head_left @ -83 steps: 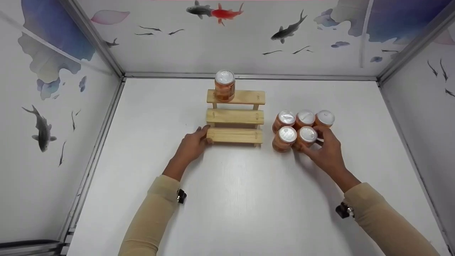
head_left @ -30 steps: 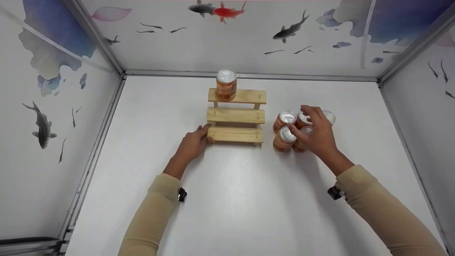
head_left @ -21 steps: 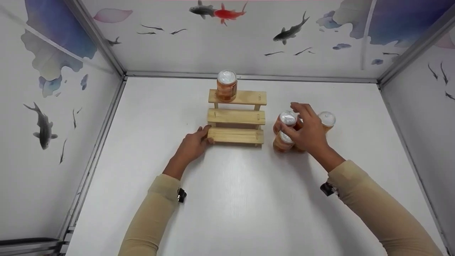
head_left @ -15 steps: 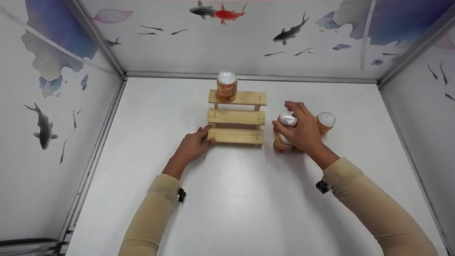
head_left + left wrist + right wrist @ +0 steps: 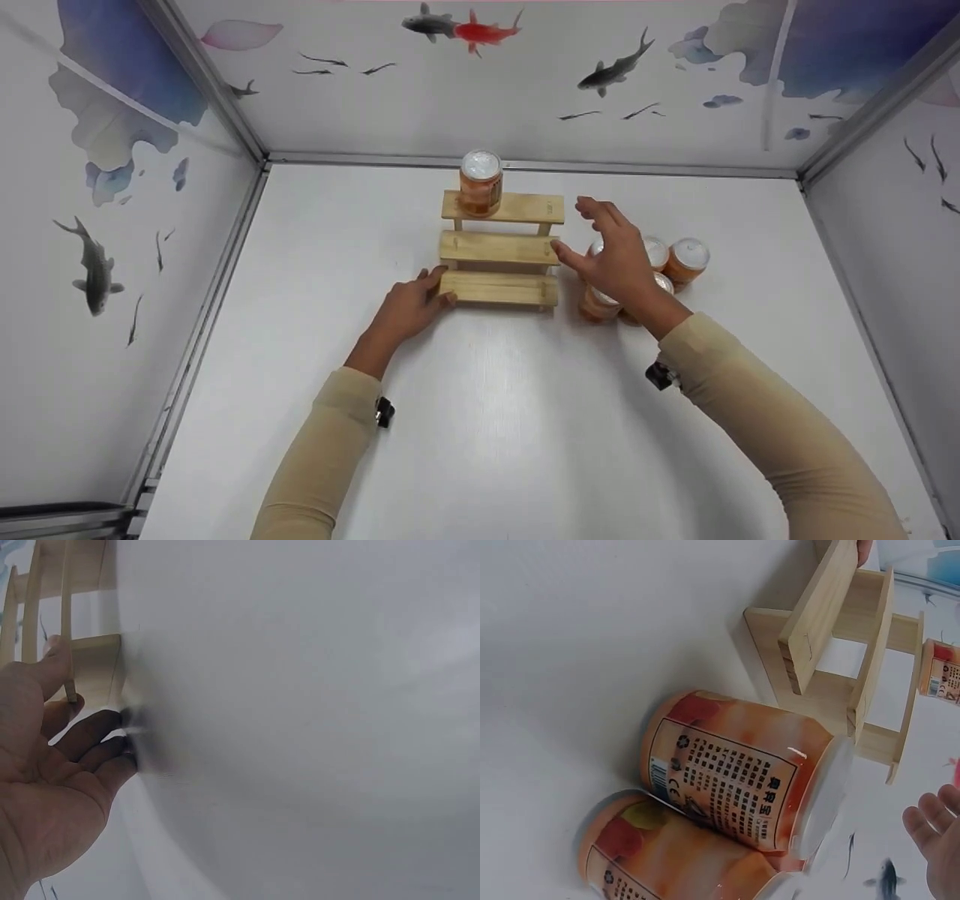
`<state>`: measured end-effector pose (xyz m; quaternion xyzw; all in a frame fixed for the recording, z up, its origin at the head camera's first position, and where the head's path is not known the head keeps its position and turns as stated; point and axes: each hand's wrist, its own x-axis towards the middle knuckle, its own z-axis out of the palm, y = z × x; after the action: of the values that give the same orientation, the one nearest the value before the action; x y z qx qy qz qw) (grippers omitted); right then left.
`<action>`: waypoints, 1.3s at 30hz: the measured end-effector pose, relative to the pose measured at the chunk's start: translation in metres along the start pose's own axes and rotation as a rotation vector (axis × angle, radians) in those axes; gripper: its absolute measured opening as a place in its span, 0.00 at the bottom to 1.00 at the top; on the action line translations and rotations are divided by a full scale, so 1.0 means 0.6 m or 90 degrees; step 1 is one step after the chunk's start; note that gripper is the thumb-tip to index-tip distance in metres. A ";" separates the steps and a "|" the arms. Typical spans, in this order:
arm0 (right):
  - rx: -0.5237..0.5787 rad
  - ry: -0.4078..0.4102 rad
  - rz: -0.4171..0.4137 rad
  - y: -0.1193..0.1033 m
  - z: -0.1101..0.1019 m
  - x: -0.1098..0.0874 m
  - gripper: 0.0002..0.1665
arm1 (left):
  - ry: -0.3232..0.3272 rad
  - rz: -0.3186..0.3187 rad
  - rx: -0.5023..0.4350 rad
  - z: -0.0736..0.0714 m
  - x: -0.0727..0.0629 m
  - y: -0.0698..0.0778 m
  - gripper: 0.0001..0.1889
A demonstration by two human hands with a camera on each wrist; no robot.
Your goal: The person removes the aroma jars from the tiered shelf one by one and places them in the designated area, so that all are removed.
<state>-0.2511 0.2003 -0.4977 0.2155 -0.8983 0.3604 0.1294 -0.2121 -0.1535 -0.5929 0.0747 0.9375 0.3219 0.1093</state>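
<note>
A three-step wooden rack (image 5: 499, 289) stands on the white table. My left hand (image 5: 405, 307) pinches the left end of its lowest step, thumb above and forefinger beneath the board (image 5: 66, 615) in the left wrist view. One orange-labelled jar (image 5: 481, 184) with a silvery lid stands upright at the left of the top step. My right hand (image 5: 622, 262) holds nothing; its fingers are spread above the jars, thumb overlapping the middle step's right end in the head view. Beneath it several matching jars (image 5: 688, 259) stand close together, partly hidden. The right wrist view shows a printed jar label (image 5: 727, 772).
White panels (image 5: 480, 105) painted with fish enclose the table (image 5: 480, 420) at the back and both sides. Metal rails (image 5: 637, 169) run along their lower edges. The jar group sits just right of the rack.
My right hand has let go of the front right jar, risen and moved left across the jars toward the rack. The left hand keeps its hold on the rack, and the jars stay put.
</note>
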 end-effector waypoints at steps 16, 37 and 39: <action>0.015 -0.009 -0.008 -0.031 0.036 0.045 0.45 | 0.035 -0.001 -0.022 0.010 0.003 0.004 0.34; -0.025 -0.024 -0.007 -0.066 0.072 0.095 0.46 | 0.054 -0.069 -0.050 0.011 0.005 0.014 0.30; -0.020 -0.031 -0.003 -0.069 0.075 0.100 0.46 | 0.056 -0.066 -0.052 0.011 0.005 0.014 0.30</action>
<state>-0.2867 0.1242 -0.4818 0.2243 -0.9063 0.3405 0.1113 -0.2127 -0.1425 -0.5930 0.0072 0.9301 0.3568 0.0874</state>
